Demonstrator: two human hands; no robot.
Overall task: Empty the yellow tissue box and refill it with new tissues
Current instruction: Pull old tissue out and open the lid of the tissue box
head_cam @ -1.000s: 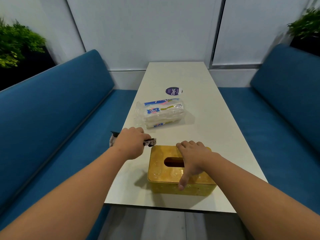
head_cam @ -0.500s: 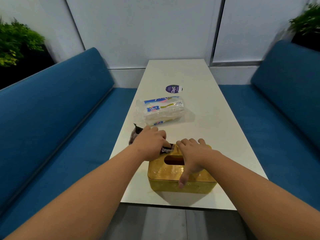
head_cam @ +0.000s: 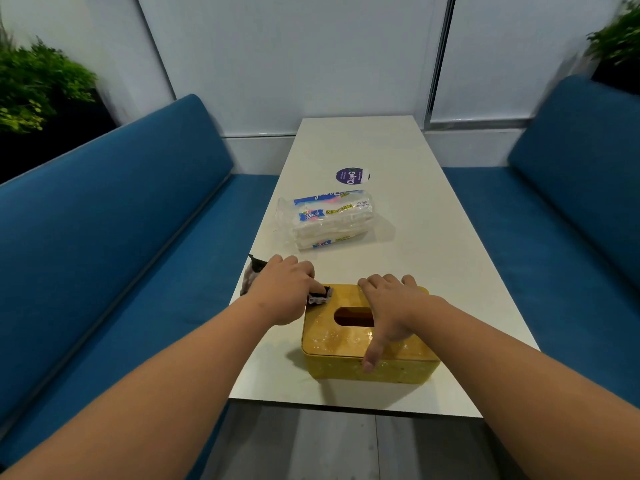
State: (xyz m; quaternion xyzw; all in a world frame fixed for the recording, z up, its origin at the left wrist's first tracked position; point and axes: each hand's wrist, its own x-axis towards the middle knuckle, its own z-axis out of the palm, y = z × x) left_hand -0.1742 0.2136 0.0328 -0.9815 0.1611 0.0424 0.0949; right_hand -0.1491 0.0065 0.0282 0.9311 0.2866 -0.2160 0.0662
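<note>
Under the right hand (head_cam: 389, 308) sits the yellow tissue box (head_cam: 367, 344), near the close edge of the desk (head_cam: 426, 237); that hand lies across the lid to the right of the slot, fingers curled over the far rim and thumb reaching down the near side, holding the box steady. Just to its left, the left hand (head_cam: 282, 292) grips a crumpled dark-and-white cloth (head_cam: 320, 296), fingers folded round it, and presses it on the far left corner of the lid, apparently wiping. No tissue shows in the slot, so the box may already be emptied, though its inside is hidden; the lid is still on, and I judge the refill has not begun. Beyond the left hand, apart from the box, lies the pack of new tissues (head_cam: 327, 220) in clear wrap, seemingly unopened. Farther off is a round purple sticker (head_cam: 351, 176). Blue benches (head_cam: 114, 220) flank both arms. Nothing lies between hands and pack; what is left is opening the lid, unwrapping the pack and loading it.
</note>
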